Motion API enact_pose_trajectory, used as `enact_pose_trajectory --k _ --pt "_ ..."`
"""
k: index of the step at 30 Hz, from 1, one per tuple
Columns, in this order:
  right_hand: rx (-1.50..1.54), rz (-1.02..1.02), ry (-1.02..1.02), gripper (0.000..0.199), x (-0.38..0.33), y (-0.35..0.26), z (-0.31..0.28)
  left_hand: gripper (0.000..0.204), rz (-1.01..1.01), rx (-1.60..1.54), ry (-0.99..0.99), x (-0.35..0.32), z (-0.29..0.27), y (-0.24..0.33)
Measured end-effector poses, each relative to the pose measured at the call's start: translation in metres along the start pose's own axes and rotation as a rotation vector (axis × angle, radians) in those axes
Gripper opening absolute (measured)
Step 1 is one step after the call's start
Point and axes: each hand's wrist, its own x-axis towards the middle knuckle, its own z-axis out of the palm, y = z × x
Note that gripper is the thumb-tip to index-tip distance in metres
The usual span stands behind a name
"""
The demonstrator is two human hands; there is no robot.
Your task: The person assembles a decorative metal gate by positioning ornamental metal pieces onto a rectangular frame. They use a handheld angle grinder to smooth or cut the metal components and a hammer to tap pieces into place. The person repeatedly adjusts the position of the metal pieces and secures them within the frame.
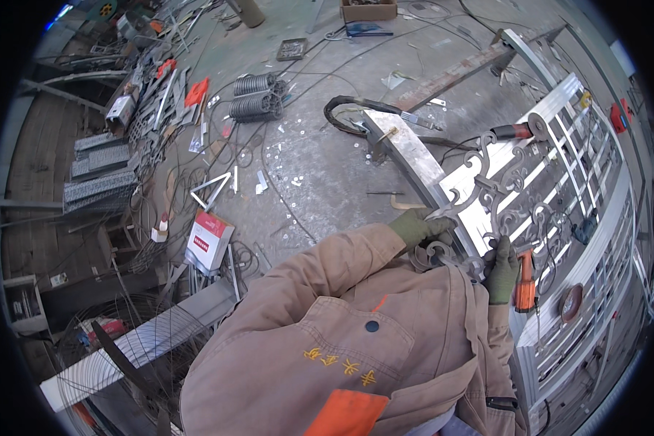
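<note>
Both my hands wear green gloves and are at a grey scrolled metal ornament (487, 190) over the near end of a silver metal frame (469, 218). My left hand (418, 227) is closed at the ornament's left side, its fingers partly hidden. At the lower right, the fingers of my right hand (502, 267) are closed on the ornament's dark edge. More grey curls (443, 254) show between my hands, close to my jacket. Right beside my right hand lies an orange-handled tool (525, 282). An angle grinder (519, 131) rests farther up on the frame.
A brown disc (571, 303) lies on the frame at right. Cables (349, 109) cross the floor near a steel beam (450, 78). Bundled metal scrolls (256, 97), a red-white box (209, 242) and a wire-caged fan (123, 356) stand to the left, with scattered metal offcuts.
</note>
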Motion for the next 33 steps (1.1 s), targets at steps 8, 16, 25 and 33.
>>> enact_pose_trajectory --k 8,16,25,33 --pt "-0.021 0.085 -0.081 0.056 0.002 0.002 -0.019 0.044 -0.282 -0.134 0.160 0.009 0.034 0.024" --pt "0.203 0.120 0.009 0.051 -0.054 0.000 -0.049 0.052 -0.118 0.023 -0.035 0.028 0.027 -0.019" --pt "0.208 0.223 0.137 0.045 -0.096 0.049 -0.112 0.050 -0.270 0.094 -0.081 0.040 0.108 -0.031" --pt "0.145 0.166 0.362 0.043 -0.096 0.056 -0.182 0.055 -0.175 0.341 -0.203 0.065 0.147 -0.044"
